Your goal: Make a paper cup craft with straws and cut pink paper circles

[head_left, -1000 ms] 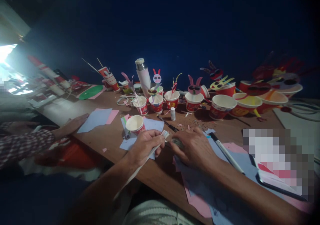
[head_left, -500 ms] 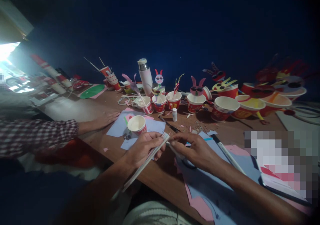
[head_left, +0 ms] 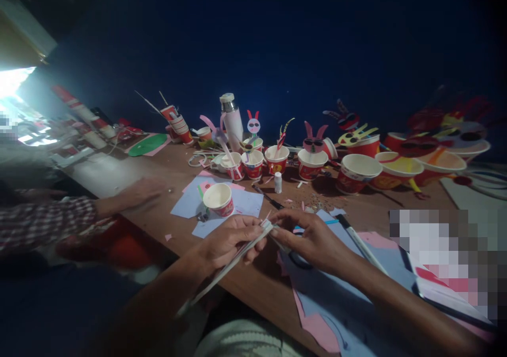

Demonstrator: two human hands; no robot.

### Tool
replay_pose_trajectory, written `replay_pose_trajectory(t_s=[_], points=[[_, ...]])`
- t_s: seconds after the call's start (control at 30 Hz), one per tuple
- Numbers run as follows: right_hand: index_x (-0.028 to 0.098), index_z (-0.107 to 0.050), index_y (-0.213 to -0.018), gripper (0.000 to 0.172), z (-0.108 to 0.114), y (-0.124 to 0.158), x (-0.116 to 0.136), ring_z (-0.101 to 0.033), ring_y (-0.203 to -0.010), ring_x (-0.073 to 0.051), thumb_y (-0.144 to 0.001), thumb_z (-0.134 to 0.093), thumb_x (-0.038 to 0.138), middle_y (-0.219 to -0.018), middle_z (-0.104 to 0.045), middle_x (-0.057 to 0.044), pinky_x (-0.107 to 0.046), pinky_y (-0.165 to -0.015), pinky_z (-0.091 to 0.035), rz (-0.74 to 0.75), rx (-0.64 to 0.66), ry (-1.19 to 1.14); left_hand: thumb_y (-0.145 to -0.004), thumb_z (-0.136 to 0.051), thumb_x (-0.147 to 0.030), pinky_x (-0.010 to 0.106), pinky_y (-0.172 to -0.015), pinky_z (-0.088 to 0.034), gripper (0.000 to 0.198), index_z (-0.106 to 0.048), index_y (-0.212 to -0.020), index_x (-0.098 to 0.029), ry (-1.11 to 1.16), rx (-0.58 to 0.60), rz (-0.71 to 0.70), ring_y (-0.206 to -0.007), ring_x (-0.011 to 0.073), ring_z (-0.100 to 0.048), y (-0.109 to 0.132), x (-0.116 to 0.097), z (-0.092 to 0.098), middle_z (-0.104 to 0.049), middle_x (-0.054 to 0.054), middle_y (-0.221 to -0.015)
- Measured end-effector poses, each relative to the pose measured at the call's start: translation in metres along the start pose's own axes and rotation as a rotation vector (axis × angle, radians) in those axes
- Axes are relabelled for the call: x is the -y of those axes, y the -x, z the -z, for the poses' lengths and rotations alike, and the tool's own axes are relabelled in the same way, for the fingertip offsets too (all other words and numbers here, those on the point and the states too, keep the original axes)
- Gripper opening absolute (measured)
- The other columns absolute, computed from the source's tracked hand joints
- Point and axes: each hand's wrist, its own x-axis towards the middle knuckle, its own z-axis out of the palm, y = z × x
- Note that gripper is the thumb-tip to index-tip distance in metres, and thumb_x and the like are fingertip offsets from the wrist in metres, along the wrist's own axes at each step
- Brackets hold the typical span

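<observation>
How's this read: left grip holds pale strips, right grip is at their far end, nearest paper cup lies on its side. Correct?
Not quite: the nearest paper cup stands upright, mouth up, as the head view shows. The left grip does hold the pale strips, with the right grip at their far end.

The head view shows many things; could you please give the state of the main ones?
Left hand, fingers closed on pale strips
Right hand, fingers bent at the strips' end
Near cup, upright
Flask, upright and capped
Small white bottle, upright
Stacked cups, nested
Green disc, lying flat
</observation>
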Motion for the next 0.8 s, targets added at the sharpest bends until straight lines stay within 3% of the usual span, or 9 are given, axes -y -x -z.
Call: replay_pose_trajectory(t_s=[0.4, 0.53, 0.8], points=[[0.02, -0.061, -0.087, 0.014, 0.004, 0.001, 0.007, -0.058, -0.075, -0.016, -0.082, -0.053, 0.029, -0.08, -0.066, -0.002, -0.026, -0.067, -0.041, 0.1, 0.009, 0.078, -0.072, -0.063, -0.032, 0.013, -0.031, -0.029, 0.023, -0.058, -0.077, -0.01, -0.018, 0.014, 0.068, -0.035, 0.0037, -0.045, 0.003, -0.003, -0.001, -0.056, 0.0, -0.056], [0.021, -0.062, -0.098, 0.02, 0.005, 0.001, 0.006, -0.057, -0.072, -0.016, -0.08, -0.056, 0.03, -0.081, -0.067, -0.003, -0.03, -0.073, -0.039, 0.173, -0.016, 0.151, -0.069, -0.066, -0.033, 0.013, -0.03, -0.029, 0.025, -0.057, -0.075, -0.01, 0.0, 0.04, 0.133, -0.034, 0.0034, -0.045, 0.005, -0.004, -0.001, -0.056, 0.0, -0.054], [0.023, -0.057, -0.112, 0.029, 0.011, 0.004, 0.011, -0.056, -0.078, -0.015, -0.082, -0.056, 0.025, -0.09, -0.067, -0.002, -0.031, -0.079, -0.034, 0.319, 0.109, 0.134, -0.065, -0.069, -0.034, 0.012, -0.03, -0.033, 0.028, -0.06, -0.073, -0.009, -0.021, 0.155, 0.191, -0.035, 0.0048, -0.048, 0.005, 0.0, 0.003, -0.058, 0.001, -0.052]])
